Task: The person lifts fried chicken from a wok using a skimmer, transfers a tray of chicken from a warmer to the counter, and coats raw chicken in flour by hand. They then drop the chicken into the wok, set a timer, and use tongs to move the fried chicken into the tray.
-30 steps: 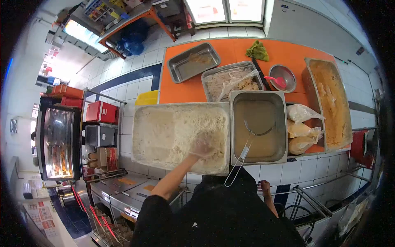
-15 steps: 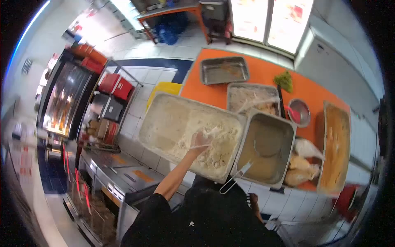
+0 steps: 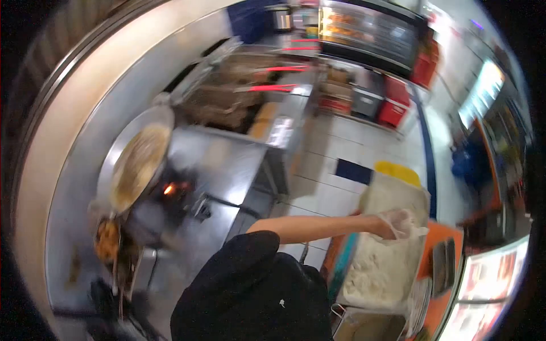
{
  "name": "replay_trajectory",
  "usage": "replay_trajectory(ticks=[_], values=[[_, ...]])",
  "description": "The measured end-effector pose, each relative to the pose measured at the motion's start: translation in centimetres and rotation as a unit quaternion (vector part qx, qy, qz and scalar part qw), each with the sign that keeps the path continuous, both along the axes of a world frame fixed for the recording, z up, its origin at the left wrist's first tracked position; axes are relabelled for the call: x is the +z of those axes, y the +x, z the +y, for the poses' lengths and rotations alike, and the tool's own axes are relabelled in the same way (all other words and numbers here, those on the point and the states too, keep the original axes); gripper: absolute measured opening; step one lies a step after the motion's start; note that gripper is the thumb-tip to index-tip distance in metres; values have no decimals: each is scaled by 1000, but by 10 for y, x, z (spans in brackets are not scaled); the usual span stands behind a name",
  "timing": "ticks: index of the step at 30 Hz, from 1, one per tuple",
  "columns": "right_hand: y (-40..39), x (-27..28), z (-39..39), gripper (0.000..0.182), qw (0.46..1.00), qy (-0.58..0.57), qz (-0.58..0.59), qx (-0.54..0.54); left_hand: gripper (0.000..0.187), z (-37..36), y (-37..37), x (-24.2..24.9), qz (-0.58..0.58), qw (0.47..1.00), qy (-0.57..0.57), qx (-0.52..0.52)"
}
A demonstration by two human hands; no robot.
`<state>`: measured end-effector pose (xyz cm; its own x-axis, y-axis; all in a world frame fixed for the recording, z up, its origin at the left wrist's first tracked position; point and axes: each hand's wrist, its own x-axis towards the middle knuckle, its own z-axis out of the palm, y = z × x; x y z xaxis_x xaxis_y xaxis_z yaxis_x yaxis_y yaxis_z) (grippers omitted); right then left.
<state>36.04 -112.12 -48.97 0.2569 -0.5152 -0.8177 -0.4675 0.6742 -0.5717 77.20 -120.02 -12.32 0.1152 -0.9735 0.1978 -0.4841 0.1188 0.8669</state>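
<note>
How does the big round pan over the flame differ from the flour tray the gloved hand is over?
The round pan is circular and holds a yellowish liquid; the flour tray is rectangular and holds white powder. The pan sits above a small flame; the tray has none in view, with the left hand over it. Both look metal.

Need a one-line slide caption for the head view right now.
Gloved left hand over the flour tray, with the wok on its lit burner off to the side.

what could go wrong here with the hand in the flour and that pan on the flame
The head has turned toward the wide round pan over the orange flame, so the gloved left hand over the large steel tray of white flour works out of direct view and may spill flour. The lit pan stands close to the body.
</note>
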Motion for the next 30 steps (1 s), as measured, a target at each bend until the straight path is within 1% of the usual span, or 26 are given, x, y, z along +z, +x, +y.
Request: replay_trajectory(ticks=[2, 3, 4, 5, 6, 7, 9, 10, 12, 13, 14, 15, 16, 19, 20, 21, 22, 23, 26, 27, 28, 29, 30], values=[[36, 3, -21, 27, 997, -7, 5, 73, 34, 70, 37, 104, -100, 987, 56, 111], [53, 5, -27, 27, 994, -10, 4, 105, 33, 94, 63, 112, -144, 981, -30, 126], [70, 6, -30, 27, 991, -14, 4, 134, 33, 117, 90, 121, -197, 962, -117, 150], [87, 7, -31, 27, 987, -16, 1, 161, 33, 141, 117, 129, -249, 931, -196, 181], [102, 11, -30, 27, 982, -17, -1, 187, 33, 183, 137, 161, -224, 934, -201, 193], [117, 13, -28, 27, 978, -17, -4, 209, 27, 222, 155, 187, -245, 929, -122, 248], [137, 13, -20, 27, 968, -18, -6, 249, 26, 315, 164, 228, -254, 895, -6, 367], [145, 14, -14, 27, 965, -16, -7, 261, 33, 355, 169, 246, -247, 869, 31, 429], [154, 16, 0, 27, 962, -10, -9, 274, 45, 436, 182, 245, -206, 868, 2, 451], [158, 16, 6, 27, 961, -8, -8, 277, 40, 470, 184, 249, -335, 775, 115, 523], [160, 16, 14, 27, 960, -4, -6, 279, 34, 492, 170, 269, -306, 720, 311, 540], [161, 16, 21, 27, 960, -3, -3, 279, 34, 532, 167, 254, -372, 695, 326, 521], [158, 17, 27, 27, 961, 1, -1, 275, 41, 587, 168, 222, -484, 673, 283, 482], [149, 12, 42, 27, 964, 8, 7, 264, 38, 683, 153, 183, -375, 618, 422, 547], [147, 8, 45, 27, 964, 9, 5, 265, 37, 687, 133, 185, -295, 587, 461, 597], [143, 5, 50, 27, 966, 10, 7, 259, 49, 694, 135, 188, -179, 551, 550, 602], [136, 5, 53, 27, 969, 11, 8, 248, 67, 701, 139, 190, -62, 503, 628, 591], [130, 1, 57, 27, 970, 10, 6, 245, 64, 713, 134, 177, -135, 506, 632, 571], [87, -13, 71, 27, 979, 3, 6, 205, 60, 788, 128, 111, -219, 587, 550, 552], [69, -17, 80, 28, 981, -4, 8, 193, 61, 786, 125, 112, -191, 613, 501, 580], [55, -24, 90, 28, 982, -11, 18, 189, 62, 754, 121, 133, -96, 568, 546, 608], [45, -24, 101, 28, 981, -23, 34, 189, 41, 820, 142, 97, -178, 597, 514, 589], [30, -35, 113, 28, 981, -27, 55, 186, 40, 822, 143, 111, -209, 591, 500, 597]])
